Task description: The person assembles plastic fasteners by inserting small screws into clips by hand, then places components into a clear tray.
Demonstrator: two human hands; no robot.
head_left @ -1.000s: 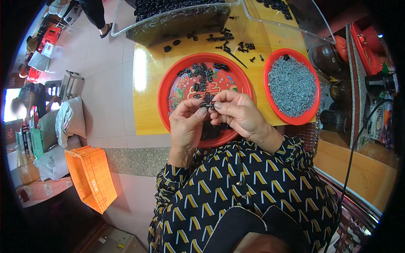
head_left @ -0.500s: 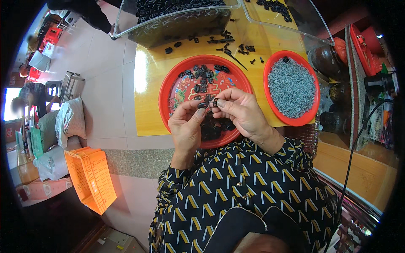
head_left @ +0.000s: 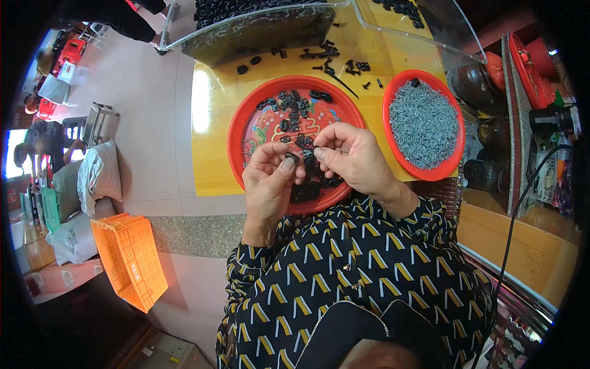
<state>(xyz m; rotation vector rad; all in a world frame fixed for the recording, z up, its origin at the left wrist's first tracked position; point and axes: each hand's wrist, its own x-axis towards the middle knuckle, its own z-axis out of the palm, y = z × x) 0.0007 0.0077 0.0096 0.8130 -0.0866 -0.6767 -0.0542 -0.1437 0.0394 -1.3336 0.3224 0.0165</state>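
Note:
Over a red round tray (head_left: pixel 236 123), my left hand (head_left: pixel 270 175) pinches a small black oval plastic part (head_left: pixel 292 158) between thumb and fingertips. Just to its right, my right hand (head_left: pixel 353 157) is closed in a pinch; a bit of something dark shows at its fingertips, too small to name. The two hands are a short way apart. Inside the tray lie several loose black plastic parts (head_left: pixel 295 104) on a patterned bottom. To the right, a red oval dish (head_left: pixel 388 132) holds a heap of small silvery screws (head_left: pixel 424 126), with one black piece on top.
Clear plastic bins (head_left: pixel 258 37) with black parts stand at the table's far side. Loose black parts and dark screws (head_left: pixel 329 55) lie on the yellow tabletop (head_left: pixel 209 154). An orange crate (head_left: pixel 132 264) is on the floor at left. At top left stands another person (head_left: pixel 132 21).
My hands have moved apart from where they met, the left one now with the black part tilted in its pinch. The person at top left has shifted.

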